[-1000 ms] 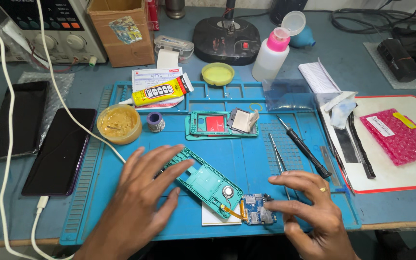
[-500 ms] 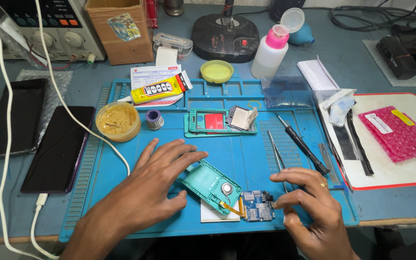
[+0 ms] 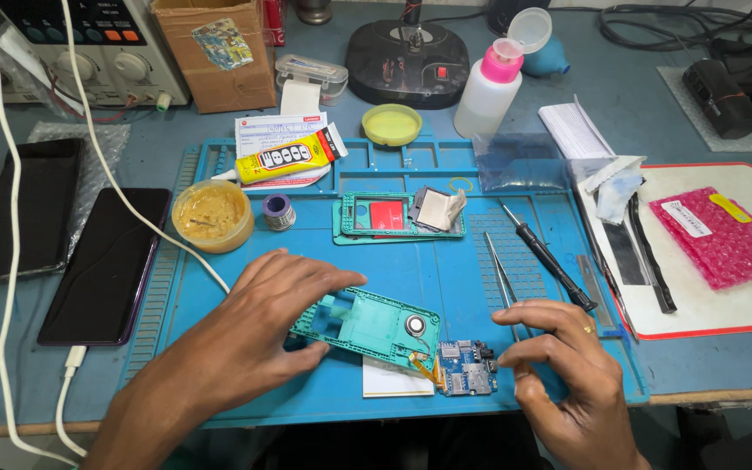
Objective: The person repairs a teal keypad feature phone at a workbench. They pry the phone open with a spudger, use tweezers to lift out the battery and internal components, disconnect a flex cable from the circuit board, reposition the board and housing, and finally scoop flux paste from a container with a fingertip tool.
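Left hand (image 3: 258, 326): we grip the teal plastic phone frame (image 3: 367, 324) by its 9 o'clock end.
Right hand (image 3: 559, 370): half open, holding nothing, fingertips beside the small blue circuit board (image 3: 466, 367).
Frame position: centre of the blue silicone mat (image 3: 428, 270); board at its 4 o'clock.

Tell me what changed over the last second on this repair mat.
The left hand turned the teal phone frame from a steep diagonal to nearly level and now grips its left end. The right hand slid off the small blue circuit board and now sits just right of it, fingers curled. The second teal frame, glue tube, tweezers and screwdriver kept their places.
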`<state>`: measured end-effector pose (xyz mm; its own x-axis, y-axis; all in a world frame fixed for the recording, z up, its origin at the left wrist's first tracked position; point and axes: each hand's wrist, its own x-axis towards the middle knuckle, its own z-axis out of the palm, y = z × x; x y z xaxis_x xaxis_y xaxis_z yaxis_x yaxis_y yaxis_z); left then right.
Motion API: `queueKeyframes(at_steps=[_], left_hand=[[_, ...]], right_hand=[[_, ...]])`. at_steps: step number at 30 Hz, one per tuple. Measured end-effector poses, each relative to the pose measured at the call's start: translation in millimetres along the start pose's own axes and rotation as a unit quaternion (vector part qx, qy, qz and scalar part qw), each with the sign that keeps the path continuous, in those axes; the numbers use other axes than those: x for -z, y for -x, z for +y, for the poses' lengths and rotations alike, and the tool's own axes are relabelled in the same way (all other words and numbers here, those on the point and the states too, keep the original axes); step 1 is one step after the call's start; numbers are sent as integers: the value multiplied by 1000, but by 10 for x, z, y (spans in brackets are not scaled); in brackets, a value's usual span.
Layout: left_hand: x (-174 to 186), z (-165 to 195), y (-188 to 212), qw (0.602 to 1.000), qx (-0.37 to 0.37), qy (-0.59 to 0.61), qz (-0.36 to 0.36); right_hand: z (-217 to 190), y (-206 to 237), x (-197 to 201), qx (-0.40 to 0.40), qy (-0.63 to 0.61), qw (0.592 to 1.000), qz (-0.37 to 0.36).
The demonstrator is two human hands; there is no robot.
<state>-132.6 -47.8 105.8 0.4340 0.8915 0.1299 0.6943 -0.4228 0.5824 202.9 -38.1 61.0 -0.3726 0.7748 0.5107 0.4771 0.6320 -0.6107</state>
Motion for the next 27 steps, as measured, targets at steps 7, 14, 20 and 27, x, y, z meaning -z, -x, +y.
queueKeyframes(at_steps=[7, 14, 20, 27], left_hand=[[16, 16, 212, 1000, 16, 27, 2], [-100, -30, 464, 999, -26, 24, 29], [-195, -116, 578, 1000, 3, 28, 6], [-282, -197, 631, 1000, 15, 25, 2]], right_hand=[[-13, -4, -2, 2, -1, 1000, 4], [-16, 4, -5, -9, -5, 1000, 6], [-31, -9, -7, -8, 7, 1000, 9], [-40, -23, -11, -3, 13, 1000, 11]])
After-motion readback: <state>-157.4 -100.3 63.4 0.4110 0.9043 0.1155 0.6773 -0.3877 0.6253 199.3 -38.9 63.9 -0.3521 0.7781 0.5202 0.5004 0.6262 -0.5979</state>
